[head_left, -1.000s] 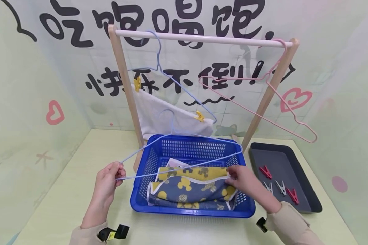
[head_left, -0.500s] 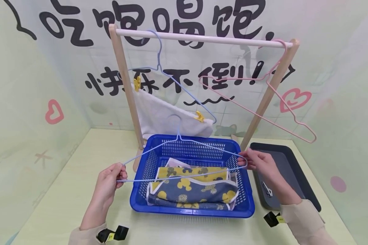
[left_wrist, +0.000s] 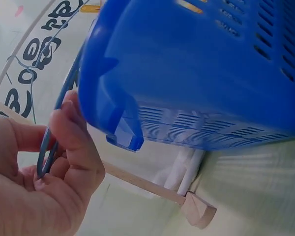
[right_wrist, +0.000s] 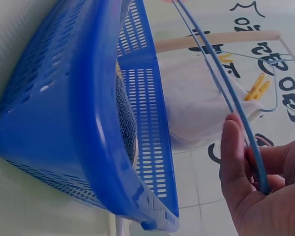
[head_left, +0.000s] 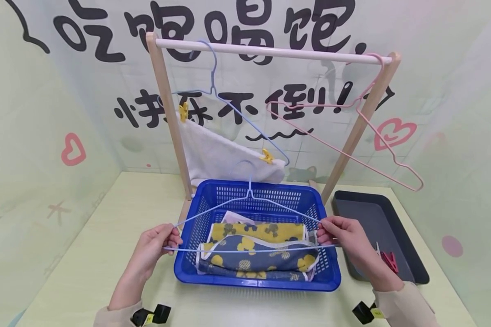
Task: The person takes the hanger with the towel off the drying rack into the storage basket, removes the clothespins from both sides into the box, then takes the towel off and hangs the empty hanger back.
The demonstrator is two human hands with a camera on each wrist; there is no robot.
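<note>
A light blue clothes hanger point(head_left: 249, 197) is held level across the front of the blue basket point(head_left: 258, 284), its hook pointing away from me. My left hand point(head_left: 157, 247) grips its left end, and my right hand point(head_left: 348, 236) grips the right end. In the left wrist view, curled fingers point(left_wrist: 76, 142) wrap the hanger's bent corner. The right wrist view has the thumb and fingers around the other corner point(right_wrist: 260, 182). Inside the basket, below the hanger, lie a folded blue-and-yellow patterned towel point(head_left: 245, 261) and a pale cloth point(head_left: 235, 218).
Behind stands a wooden rack with a white rail point(head_left: 270, 50). From it hang a blue hanger point(head_left: 249, 122), a white towel point(head_left: 229, 156) with yellow clips point(head_left: 267, 156), and a pink hanger point(head_left: 331, 147). A dark tray point(head_left: 384, 218) with red clips point(head_left: 389, 261) sits right.
My right hand left the patterned towel and took hold of the hanger's right end. The hanger has turned level, moving slightly right and nearer me; the left hand shifted right with it.
</note>
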